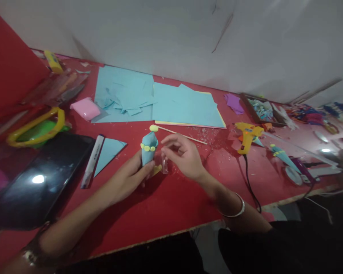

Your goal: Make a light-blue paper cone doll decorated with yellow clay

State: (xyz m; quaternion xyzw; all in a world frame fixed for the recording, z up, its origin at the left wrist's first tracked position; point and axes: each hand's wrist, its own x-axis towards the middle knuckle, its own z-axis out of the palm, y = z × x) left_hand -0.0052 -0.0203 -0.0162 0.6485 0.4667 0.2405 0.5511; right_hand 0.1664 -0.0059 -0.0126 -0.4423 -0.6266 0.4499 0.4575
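Note:
My left hand [134, 169] is wrapped round a blue paper cone [148, 155], held upright with its wide end up. A row of small yellow balls [148, 147] runs round the cone near its rim. Just right of the cone, my right hand [183, 154] hovers with thumb and fingers apart and nothing visible between them. Behind the cone lies a thin wooden stick [183, 134], with a yellow-green lump [153, 128] at its left end. Below the right fingers is a small clear piece [165, 166], too blurred to name, beside a yellow scrap [156, 170].
Blue paper sheets [188, 106] with cut scraps lie along the wall. A yellow glue gun [247, 136] stands right, its cord hanging over the table edge. To the left are a marker [93, 161], a black tablet-like slab [42, 179] and a pink container [85, 108]. Another blue cone [286, 156] lies right.

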